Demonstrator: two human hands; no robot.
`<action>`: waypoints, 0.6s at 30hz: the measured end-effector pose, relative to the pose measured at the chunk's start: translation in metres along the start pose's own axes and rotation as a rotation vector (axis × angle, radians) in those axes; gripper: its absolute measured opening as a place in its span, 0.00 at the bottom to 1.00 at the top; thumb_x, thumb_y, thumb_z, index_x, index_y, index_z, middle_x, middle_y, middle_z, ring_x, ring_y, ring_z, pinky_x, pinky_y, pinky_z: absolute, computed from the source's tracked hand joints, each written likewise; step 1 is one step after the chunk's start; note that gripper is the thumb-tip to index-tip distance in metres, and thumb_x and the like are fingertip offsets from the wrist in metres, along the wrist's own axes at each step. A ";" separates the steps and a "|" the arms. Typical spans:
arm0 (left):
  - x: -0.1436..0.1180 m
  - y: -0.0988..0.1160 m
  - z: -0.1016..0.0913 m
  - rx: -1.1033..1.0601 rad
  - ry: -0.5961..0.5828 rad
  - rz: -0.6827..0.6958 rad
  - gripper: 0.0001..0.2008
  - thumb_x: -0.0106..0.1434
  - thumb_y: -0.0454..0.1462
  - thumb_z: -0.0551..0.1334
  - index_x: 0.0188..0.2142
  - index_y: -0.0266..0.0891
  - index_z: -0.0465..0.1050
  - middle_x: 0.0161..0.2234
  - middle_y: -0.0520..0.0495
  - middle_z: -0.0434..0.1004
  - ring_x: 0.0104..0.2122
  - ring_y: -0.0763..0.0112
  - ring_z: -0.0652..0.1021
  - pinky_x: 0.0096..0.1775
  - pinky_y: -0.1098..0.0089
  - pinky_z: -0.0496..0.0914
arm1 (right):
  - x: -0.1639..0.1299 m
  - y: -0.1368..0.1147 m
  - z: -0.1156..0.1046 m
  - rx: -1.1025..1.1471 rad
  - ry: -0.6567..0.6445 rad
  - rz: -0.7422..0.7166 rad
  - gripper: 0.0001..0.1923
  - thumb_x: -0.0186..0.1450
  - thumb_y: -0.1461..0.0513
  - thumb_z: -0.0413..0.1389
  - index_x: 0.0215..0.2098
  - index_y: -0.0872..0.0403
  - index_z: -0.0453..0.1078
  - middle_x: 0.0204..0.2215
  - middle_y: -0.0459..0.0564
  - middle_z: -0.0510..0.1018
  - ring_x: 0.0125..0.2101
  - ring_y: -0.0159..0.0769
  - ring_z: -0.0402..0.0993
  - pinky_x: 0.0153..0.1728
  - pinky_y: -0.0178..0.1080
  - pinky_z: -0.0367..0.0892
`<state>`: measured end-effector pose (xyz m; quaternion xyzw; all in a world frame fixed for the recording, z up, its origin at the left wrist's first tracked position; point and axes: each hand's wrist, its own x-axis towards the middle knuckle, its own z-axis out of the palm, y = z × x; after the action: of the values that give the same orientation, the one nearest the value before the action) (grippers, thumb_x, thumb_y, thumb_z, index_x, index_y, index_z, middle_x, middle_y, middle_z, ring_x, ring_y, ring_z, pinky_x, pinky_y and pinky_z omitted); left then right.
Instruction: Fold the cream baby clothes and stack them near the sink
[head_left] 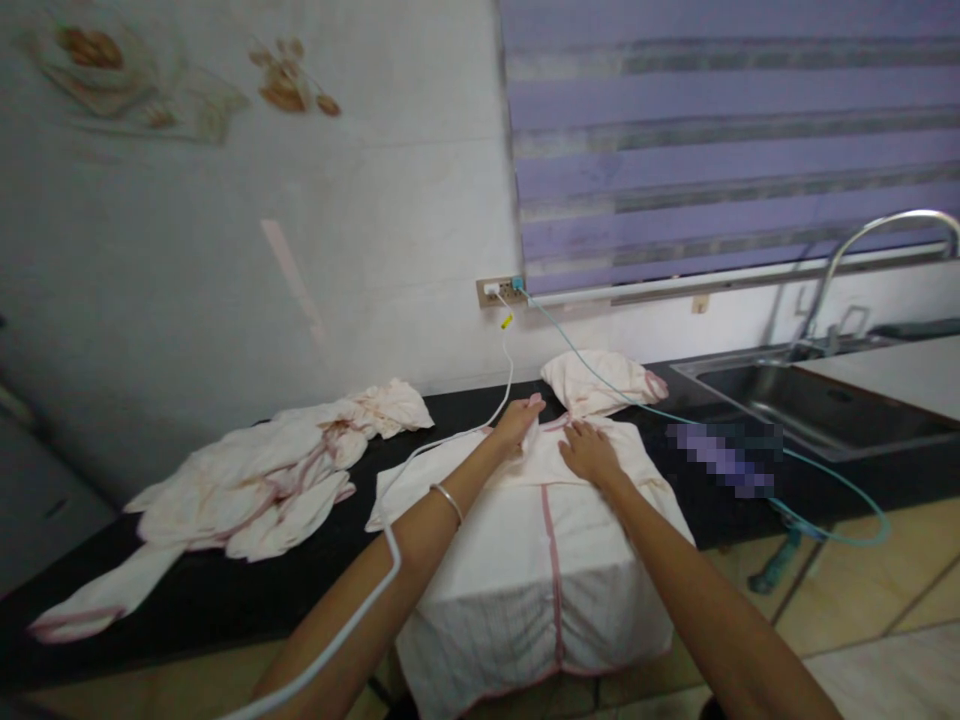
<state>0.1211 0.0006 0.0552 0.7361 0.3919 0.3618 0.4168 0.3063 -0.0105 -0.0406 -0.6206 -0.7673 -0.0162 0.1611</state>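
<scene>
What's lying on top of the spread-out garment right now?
Both hands rest near its collar: left hand, right hand. A white cable crosses the garment at its left edge. The counter beneath is hidden.

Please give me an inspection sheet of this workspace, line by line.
Surface: black countertop, garments lying on it.
Job's things: cream garment with pink trim spread flat, lower part hanging over the counter edge.
Clutter: crumpled cream clothes at left; another folded piece behind.
Grippers: left hand and right hand rest on the garment's collar end.
Cables: white cable and teal cable run from the wall socket.
Surroundings: steel sink with tap, striped blind.
</scene>
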 end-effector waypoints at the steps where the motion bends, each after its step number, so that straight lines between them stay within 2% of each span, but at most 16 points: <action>1: 0.008 -0.001 0.009 -0.026 0.041 -0.009 0.22 0.70 0.53 0.60 0.42 0.34 0.76 0.40 0.39 0.78 0.41 0.61 0.77 0.42 0.60 0.71 | 0.000 0.000 0.000 0.003 -0.003 0.001 0.29 0.75 0.52 0.42 0.70 0.55 0.59 0.69 0.61 0.62 0.69 0.50 0.53 0.66 0.54 0.48; 4: 0.028 0.000 0.033 -0.109 0.117 -0.028 0.25 0.63 0.57 0.64 0.31 0.36 0.73 0.30 0.42 0.74 0.35 0.62 0.74 0.37 0.61 0.65 | 0.002 -0.001 0.000 0.012 -0.011 0.007 0.30 0.75 0.51 0.42 0.70 0.56 0.59 0.70 0.61 0.61 0.69 0.50 0.53 0.66 0.54 0.47; 8: 0.043 0.010 0.061 -0.182 0.114 -0.037 0.22 0.58 0.54 0.68 0.26 0.39 0.68 0.24 0.48 0.67 0.29 0.68 0.69 0.34 0.63 0.60 | 0.002 -0.002 -0.003 0.027 -0.016 0.015 0.30 0.74 0.53 0.44 0.70 0.58 0.59 0.70 0.62 0.60 0.69 0.51 0.54 0.67 0.54 0.48; 11: 0.052 0.018 0.082 -0.181 0.109 -0.033 0.18 0.57 0.49 0.69 0.24 0.39 0.67 0.22 0.52 0.63 0.28 0.71 0.65 0.33 0.67 0.58 | 0.000 -0.002 -0.004 0.061 0.015 0.007 0.35 0.70 0.54 0.50 0.72 0.60 0.56 0.70 0.64 0.61 0.69 0.53 0.55 0.67 0.52 0.48; 14: 0.060 0.023 0.103 -0.168 0.102 -0.025 0.15 0.56 0.45 0.67 0.25 0.37 0.67 0.22 0.54 0.62 0.27 0.72 0.63 0.32 0.69 0.57 | -0.004 0.000 -0.003 0.115 0.070 0.011 0.42 0.66 0.53 0.56 0.74 0.58 0.52 0.70 0.62 0.60 0.69 0.53 0.54 0.68 0.51 0.48; 18: 0.066 0.024 0.127 -0.161 0.090 -0.019 0.12 0.58 0.43 0.66 0.27 0.36 0.70 0.23 0.54 0.64 0.28 0.72 0.65 0.32 0.70 0.58 | -0.008 0.003 -0.001 0.140 0.111 0.024 0.42 0.65 0.52 0.57 0.73 0.58 0.54 0.71 0.58 0.59 0.71 0.53 0.51 0.70 0.50 0.47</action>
<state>0.2653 0.0088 0.0406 0.6794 0.3870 0.4208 0.4600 0.3109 -0.0174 -0.0418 -0.6152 -0.7489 0.0052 0.2464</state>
